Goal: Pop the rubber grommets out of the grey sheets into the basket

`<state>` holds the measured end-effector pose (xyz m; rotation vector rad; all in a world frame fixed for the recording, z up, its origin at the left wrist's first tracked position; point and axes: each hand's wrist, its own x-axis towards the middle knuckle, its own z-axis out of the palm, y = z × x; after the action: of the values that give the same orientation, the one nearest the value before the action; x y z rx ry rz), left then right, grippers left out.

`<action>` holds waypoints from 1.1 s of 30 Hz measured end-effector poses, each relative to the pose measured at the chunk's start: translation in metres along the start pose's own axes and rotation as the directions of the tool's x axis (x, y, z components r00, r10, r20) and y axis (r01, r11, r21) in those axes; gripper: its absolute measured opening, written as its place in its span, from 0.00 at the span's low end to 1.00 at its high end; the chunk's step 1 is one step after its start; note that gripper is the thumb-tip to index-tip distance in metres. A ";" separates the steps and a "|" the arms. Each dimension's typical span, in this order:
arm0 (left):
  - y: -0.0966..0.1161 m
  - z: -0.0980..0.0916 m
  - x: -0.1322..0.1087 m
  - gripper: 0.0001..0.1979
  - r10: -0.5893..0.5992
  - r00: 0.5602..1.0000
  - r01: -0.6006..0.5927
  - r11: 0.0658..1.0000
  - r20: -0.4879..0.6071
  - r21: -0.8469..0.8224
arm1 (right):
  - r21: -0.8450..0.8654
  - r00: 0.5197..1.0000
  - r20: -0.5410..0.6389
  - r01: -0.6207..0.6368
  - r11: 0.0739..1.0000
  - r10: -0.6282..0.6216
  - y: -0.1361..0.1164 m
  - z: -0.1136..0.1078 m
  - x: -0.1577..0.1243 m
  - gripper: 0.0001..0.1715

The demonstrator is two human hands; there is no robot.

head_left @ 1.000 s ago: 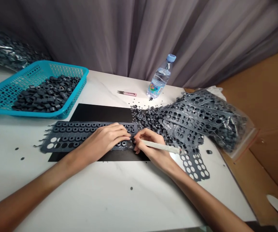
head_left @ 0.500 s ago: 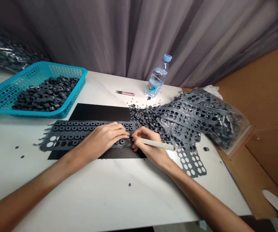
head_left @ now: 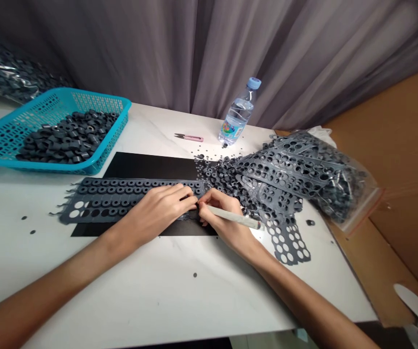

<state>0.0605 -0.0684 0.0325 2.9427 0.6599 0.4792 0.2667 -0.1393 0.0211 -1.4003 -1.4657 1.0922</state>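
A dark grey moulded rubber sheet (head_left: pixel 100 193) with rows of small rings lies on a black mat (head_left: pixel 150 167). Several round holes show at its left end. My left hand (head_left: pixel 161 208) rests over the sheet's right half, fingers together and bent, their tips pressed at the right end. My right hand (head_left: pixel 226 213) is closed around a pale pen-like tool (head_left: pixel 232 216), its back end pointing right. The tool's working tip is hidden by the fingers where both hands meet. What lies right under the fingertips is too small to make out.
A blue basket (head_left: pixel 127 116) of loose rubber rings stands at back left. Loose rings (head_left: pixel 226 179), punched-out sheets (head_left: pixel 285 160) and a plastic bag (head_left: pixel 354 194) lie at right. Behind are pink-handled thread snips (head_left: pixel 190 138) and a water bottle (head_left: pixel 238 114).
My left hand has shifted slightly right, its fingertips closer to my right hand. The tool's back end has dipped and moved slightly left. The camera view has shifted a little.
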 end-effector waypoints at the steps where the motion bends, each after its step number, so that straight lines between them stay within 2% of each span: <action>1: 0.001 0.000 0.000 0.12 0.006 1.000 -0.006 1.000 0.007 0.013 | -0.003 1.000 -0.004 -0.002 1.000 0.002 0.000 0.000 0.000 0.07; 4: -0.002 0.000 0.001 0.11 -0.015 1.000 0.015 0.999 0.011 -0.034 | 0.067 1.000 -0.013 -0.016 0.998 0.017 0.001 0.001 0.000 0.06; 8: -0.011 -0.002 0.001 0.12 -0.071 0.997 0.073 0.971 0.020 -0.228 | 0.195 0.999 -0.034 -0.022 0.980 0.029 0.004 -0.001 0.002 0.05; 13: -0.016 -0.004 0.000 0.16 -0.085 0.996 0.091 0.943 0.032 -0.320 | 0.199 1.000 -0.014 -0.014 0.980 0.017 0.005 -0.002 0.003 0.04; 25: -0.014 -0.004 0.001 0.15 -0.075 0.996 0.087 0.958 0.054 -0.273 | 0.141 0.999 -0.031 0.013 0.990 -0.009 0.007 0.000 0.004 0.04; 30: -0.010 0.002 -0.002 0.14 0.009 1.000 -0.008 0.994 0.004 -0.111 | 0.081 1.000 -0.018 0.014 0.997 -0.012 0.005 0.001 0.003 0.04; 33: -0.005 0.008 -0.004 0.13 0.019 0.999 -0.021 0.997 -0.031 -0.068 | 0.041 1.000 -0.023 0.021 0.999 -0.020 0.003 0.002 0.001 0.04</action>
<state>0.0578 -0.0656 0.0230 2.8861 0.6049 0.5386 0.2656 -0.1380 0.0173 -1.3621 -1.4311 1.0843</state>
